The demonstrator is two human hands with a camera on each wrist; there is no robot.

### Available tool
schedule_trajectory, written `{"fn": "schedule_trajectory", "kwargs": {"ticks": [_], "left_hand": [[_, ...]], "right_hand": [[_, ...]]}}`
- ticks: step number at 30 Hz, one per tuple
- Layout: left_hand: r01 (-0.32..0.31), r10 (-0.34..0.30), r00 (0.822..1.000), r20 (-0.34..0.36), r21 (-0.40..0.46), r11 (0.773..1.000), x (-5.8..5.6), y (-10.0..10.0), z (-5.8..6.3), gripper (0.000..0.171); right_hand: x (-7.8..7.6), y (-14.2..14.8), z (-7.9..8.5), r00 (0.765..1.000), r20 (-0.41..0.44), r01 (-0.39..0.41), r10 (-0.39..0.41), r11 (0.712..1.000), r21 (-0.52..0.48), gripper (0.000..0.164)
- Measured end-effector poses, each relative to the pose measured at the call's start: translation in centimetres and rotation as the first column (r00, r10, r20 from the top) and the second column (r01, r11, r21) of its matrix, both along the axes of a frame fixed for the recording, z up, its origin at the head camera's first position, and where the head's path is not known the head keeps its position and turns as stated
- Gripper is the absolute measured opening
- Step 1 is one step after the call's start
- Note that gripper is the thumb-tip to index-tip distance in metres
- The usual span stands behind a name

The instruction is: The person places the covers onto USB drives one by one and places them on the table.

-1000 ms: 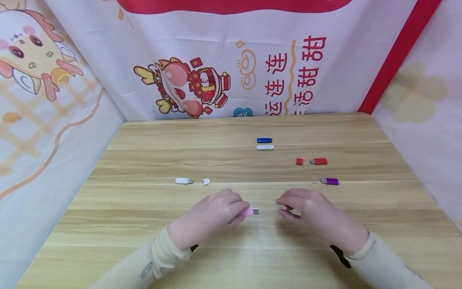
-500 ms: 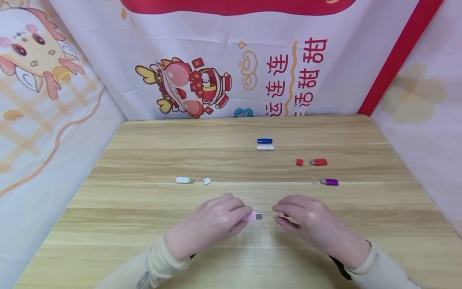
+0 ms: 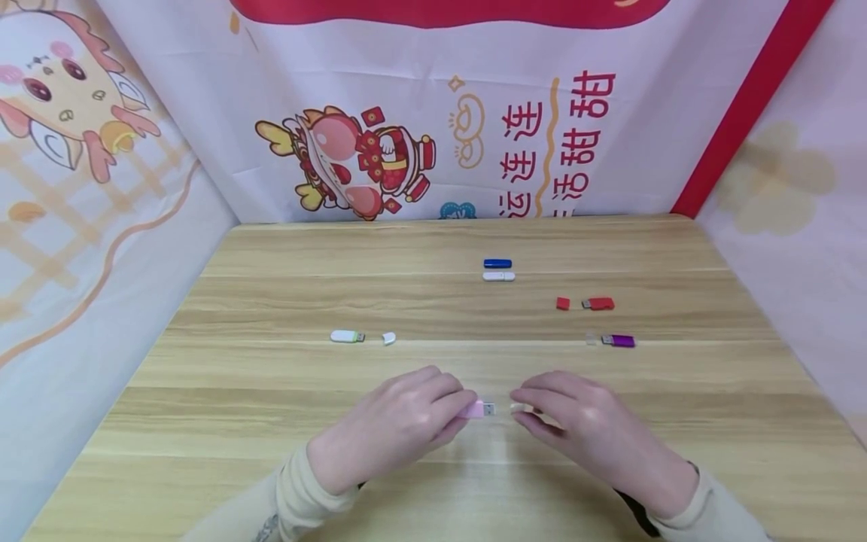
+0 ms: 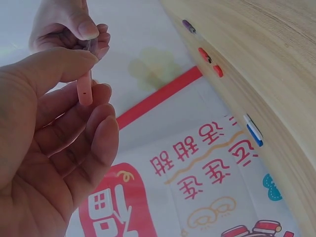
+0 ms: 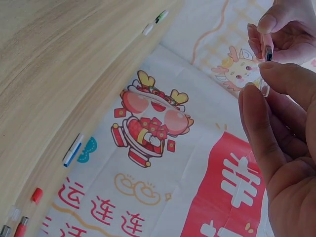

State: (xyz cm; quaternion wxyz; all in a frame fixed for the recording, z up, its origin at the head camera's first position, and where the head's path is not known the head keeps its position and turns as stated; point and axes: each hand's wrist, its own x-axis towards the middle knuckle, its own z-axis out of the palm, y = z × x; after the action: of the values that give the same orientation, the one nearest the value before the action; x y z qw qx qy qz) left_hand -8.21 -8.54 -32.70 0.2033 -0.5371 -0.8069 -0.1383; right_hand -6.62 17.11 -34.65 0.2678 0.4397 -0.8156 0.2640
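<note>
1. Holding the pink USB stick (image 3: 473,409) over the worktop (image 3: 203,421): the left hand (image 3: 400,429) has its grip pinched on the stick's body; the metal plug (image 3: 489,409) points toward the right hand (image 3: 589,424).
2. Right hand's grip pinches a clear cap (image 5: 265,90) (partly hidden by fingers); cap and plug are near each other but apart.
3. Step in hand, judged: lining up cap and plug; keep both level on one axis; turn the cap's mouth to match the flat plug; push straight, lightly, without twisting (clear plastic may crack).
4. Writing: back cloth (image 3: 379,68) bears red Chinese characters, sideways in the head view, legible as 运连连 and 活甜甜; sleeve mark (image 3: 268,528) unreadable; no brand made out on the stick.
</note>
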Motion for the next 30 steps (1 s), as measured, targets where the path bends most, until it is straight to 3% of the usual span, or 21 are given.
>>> {"fn": "schedule_trajectory", "kwargs": {"ticks": [7,16,24,30], "left_hand": [[0.013,-0.012,0.998,-0.059,0.011,1.0,-0.09,0.05,-0.06,0.009],[0.031,-0.027,0.989,-0.146,0.022,0.999,-0.11,0.11,0.05,0.015],[0.02,-0.018,0.993,-0.118,0.015,1.0,-0.05,0.21,0.04,0.01],[0.023,-0.02,0.991,-0.135,0.016,1.0,-0.03,0.23,0.14,0.01]], "right_hand": [[0.3,-0.15,-0.08,1.0,0.024,0.013,-0.012,1.0,-0.003,0.04],[0.23,-0.28,-0.08,1.0,-0.014,-0.012,0.012,1.0,-0.027,0.035],[0.35,-0.49,0.06,1.0,-0.021,-0.018,0.017,1.0,-0.023,0.034],[0.41,-0.61,0.04,1.0,-0.02,-0.02,0.019,1.0,-0.02,0.035]]}}
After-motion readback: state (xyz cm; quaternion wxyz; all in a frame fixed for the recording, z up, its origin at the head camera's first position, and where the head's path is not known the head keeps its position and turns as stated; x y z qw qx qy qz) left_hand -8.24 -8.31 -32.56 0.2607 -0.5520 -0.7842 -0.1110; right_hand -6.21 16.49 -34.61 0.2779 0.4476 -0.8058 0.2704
